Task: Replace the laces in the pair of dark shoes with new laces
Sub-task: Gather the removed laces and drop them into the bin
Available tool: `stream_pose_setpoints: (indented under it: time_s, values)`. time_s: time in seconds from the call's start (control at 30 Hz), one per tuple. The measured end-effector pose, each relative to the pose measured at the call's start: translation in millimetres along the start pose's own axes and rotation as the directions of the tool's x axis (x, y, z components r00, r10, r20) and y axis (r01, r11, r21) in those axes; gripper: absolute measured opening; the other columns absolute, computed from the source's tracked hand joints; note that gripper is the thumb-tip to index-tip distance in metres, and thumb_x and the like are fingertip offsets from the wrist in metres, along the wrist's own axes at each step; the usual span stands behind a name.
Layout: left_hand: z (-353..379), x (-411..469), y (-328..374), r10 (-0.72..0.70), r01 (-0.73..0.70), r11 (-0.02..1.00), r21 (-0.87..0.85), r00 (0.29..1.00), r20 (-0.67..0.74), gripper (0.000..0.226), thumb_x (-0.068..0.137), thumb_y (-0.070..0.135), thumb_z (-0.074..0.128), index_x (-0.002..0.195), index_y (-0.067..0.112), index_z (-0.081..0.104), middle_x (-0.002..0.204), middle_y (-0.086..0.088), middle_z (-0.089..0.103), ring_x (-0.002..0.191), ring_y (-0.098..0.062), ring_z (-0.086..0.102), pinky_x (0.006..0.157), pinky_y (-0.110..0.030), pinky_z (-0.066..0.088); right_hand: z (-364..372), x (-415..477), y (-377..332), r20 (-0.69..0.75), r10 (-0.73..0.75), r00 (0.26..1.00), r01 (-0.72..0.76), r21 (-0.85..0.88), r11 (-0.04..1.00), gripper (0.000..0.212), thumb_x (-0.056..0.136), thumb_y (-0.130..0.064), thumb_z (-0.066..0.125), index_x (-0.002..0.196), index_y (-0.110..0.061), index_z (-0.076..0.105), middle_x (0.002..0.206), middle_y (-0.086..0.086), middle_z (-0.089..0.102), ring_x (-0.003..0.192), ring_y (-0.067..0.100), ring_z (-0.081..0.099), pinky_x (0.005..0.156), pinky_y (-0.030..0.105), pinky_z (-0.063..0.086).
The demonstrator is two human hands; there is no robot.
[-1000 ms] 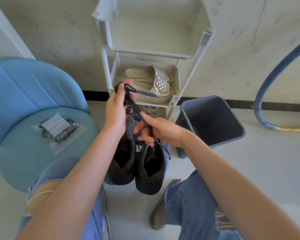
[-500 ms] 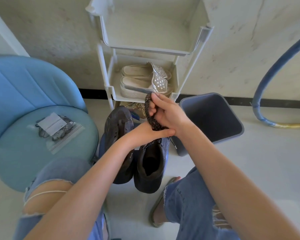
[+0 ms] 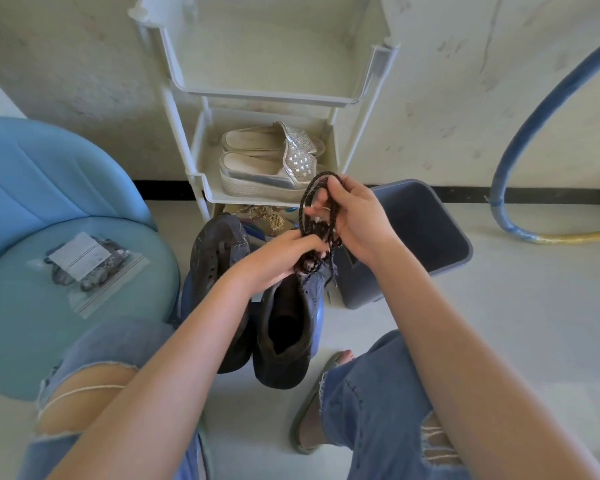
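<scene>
Above the pair of dark shoes, which stand side by side on the floor, both hands gather an old lace into loops. The left hand curls its fingers round the bunched lower part of the lace, just over the tongue of the shoe on the person's right. The right hand pinches the upper loops between thumb and fingers. A loose strand hangs from the bunch to that shoe's collar; whether it is still threaded through an eyelet cannot be told. The bag of new laces lies on the blue seat, well apart from the hands. A grey bin stands just beside the shoes.

Likely faults:
- The coils, held at only two places, may slip across one another and knot.
- If the hanging strand is still caught, drawing the bundle away would probably drag or tip the shoe.
- A drop toward the bin could leave a tail over its rim.

One second earlier, the left hand was raised before the shoe rack and the right hand sat lower over the shoes, with the lace stretched between them. Now the right hand is uppermost and the lace is looped rather than stretched. The toe of the other shoe, then covered by the left hand, now shows. Half a second earlier the hands were already nearly as they are now.
</scene>
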State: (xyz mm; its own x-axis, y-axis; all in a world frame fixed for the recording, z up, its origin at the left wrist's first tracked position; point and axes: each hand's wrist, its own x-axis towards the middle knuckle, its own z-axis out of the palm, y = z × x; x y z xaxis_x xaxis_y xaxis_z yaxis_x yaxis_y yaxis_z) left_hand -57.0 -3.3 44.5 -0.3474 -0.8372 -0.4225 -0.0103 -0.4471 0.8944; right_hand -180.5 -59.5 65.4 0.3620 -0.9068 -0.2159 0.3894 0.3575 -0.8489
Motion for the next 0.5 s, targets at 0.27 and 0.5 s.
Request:
stream_pose_setpoints:
  time_s: [0.27, 0.5]
  values:
    - [5.3, 23.6, 17.7, 0.136, -0.175, 0.935, -0.308, 0.98, -0.145, 0.024, 0.097, 0.031, 0.049, 0.089, 0.016, 0.066, 0.084, 0.008, 0.071, 0.081, -0.006, 0.067, 0.079, -0.024, 0.051, -41.9, -8.1, -19.8, -0.028, 0.239, 0.971, -0.215, -0.545, 0.81, 0.064, 0.094, -0.059, 0.04, 0.144, -0.02, 0.04, 0.146, 0.005, 0.044, 0.136, 0.026, 0.038, 0.112, 0.047, 0.03]
    - [61.4, 81.9, 56.2, 0.121, -0.129, 0.99, -0.048, 0.982, -0.144, 0.026, 0.097, 0.031, 0.049, 0.08, 0.016, 0.061, 0.084, -0.006, 0.062, 0.084, -0.023, 0.059, 0.076, -0.032, 0.048, -72.1, -22.5, -32.5, 0.024, 0.239, 0.971, -0.225, -0.259, 0.939, 0.021, 0.094, 0.0, 0.052, 0.114, 0.005, 0.053, 0.079, 0.011, 0.064, 0.065, 0.018, 0.065, 0.067, 0.036, 0.06]
